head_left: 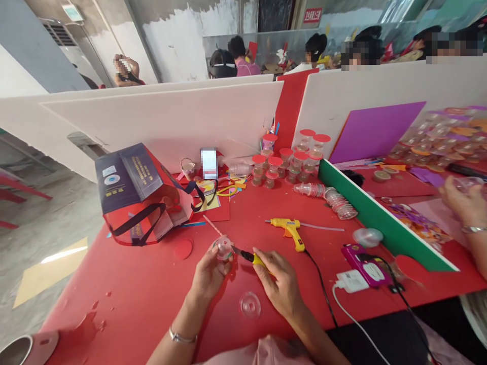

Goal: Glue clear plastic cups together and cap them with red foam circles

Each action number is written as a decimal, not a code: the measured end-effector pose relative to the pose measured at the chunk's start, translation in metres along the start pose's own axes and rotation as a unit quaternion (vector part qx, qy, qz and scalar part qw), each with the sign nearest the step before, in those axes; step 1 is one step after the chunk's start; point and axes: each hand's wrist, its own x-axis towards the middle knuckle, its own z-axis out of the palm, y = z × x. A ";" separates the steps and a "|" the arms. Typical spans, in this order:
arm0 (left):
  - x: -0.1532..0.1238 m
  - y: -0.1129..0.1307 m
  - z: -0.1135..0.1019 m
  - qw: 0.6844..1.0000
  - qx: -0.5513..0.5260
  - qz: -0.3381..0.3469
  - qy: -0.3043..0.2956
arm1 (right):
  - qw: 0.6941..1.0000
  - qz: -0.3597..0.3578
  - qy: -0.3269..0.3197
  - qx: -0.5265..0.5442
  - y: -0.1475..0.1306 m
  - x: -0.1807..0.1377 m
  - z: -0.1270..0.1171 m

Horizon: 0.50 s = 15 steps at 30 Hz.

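Note:
My left hand [208, 274] is closed around a small clear plastic cup [222, 248] above the red table [152, 299]. A thin pinkish stick [212, 225] rises from the cup's far side; whether it is fixed there I cannot tell. My right hand [280, 281] grips the yellow handle of a knife [246, 254], its blade pointing left at the cup's side and seeming to touch it. Below and between my hands lies another round clear plastic piece [250, 305]. A red disc [183, 249] is to the left of the cup.
A yellow glue gun [288, 230] lies ahead right, its cord trailing down. Red-topped clear cups [274, 165] stand behind stacked cups [340, 203]. A green-faced divider [380, 218] borders the right, with another person's hand [462, 200] beyond. A bag [137, 175] lies left.

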 end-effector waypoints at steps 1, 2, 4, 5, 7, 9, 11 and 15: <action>0.000 0.000 0.000 1.000 -0.001 -0.001 -0.001 | 1.000 0.001 -0.002 0.001 0.000 -0.001 -0.001; -0.001 0.000 -0.001 1.000 -0.001 -0.001 -0.001 | 1.000 0.002 -0.004 0.000 0.001 -0.001 -0.002; -0.001 -0.001 -0.002 1.000 -0.003 0.002 -0.003 | 1.000 0.004 -0.007 -0.002 0.000 -0.001 -0.003; -0.002 -0.001 -0.002 1.000 -0.004 0.004 -0.003 | 1.000 0.004 -0.008 -0.001 0.000 -0.001 -0.003; -0.003 -0.001 -0.002 1.000 -0.004 0.003 -0.004 | 1.000 0.007 -0.007 0.002 -0.002 -0.001 -0.003; -0.003 -0.001 -0.001 1.000 -0.006 0.000 -0.009 | 1.000 0.011 -0.004 0.008 -0.003 -0.001 -0.001; -0.003 -0.001 -0.001 1.000 -0.009 0.002 -0.013 | 1.000 0.017 -0.004 0.016 -0.003 0.000 0.001; -0.002 -0.001 -0.003 1.000 -0.015 0.009 -0.012 | 1.000 0.015 -0.005 0.022 -0.003 0.000 0.002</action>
